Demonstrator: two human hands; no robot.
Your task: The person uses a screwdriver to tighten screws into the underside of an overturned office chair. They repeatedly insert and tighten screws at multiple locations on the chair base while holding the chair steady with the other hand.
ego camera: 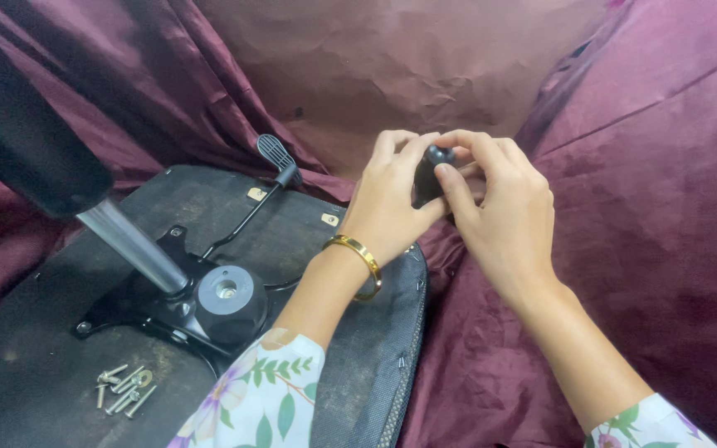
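Note:
Both my hands meet at the middle of the view around a small black part (435, 166), mostly hidden by my fingers. My left hand (392, 195), with a gold bangle on the wrist, grips it from the left. My right hand (499, 199) pinches it from the right, thumb and fingers closed on it. Below them lies an upturned office chair seat (309, 224) with its black underside facing up.
A black metal mechanism (201, 303) with a silver gas cylinder (130, 245) and a lever (275, 158) is fixed to the seat. Several loose screws and washers (124, 390) lie at the lower left. Maroon cloth (641, 207) covers the surroundings.

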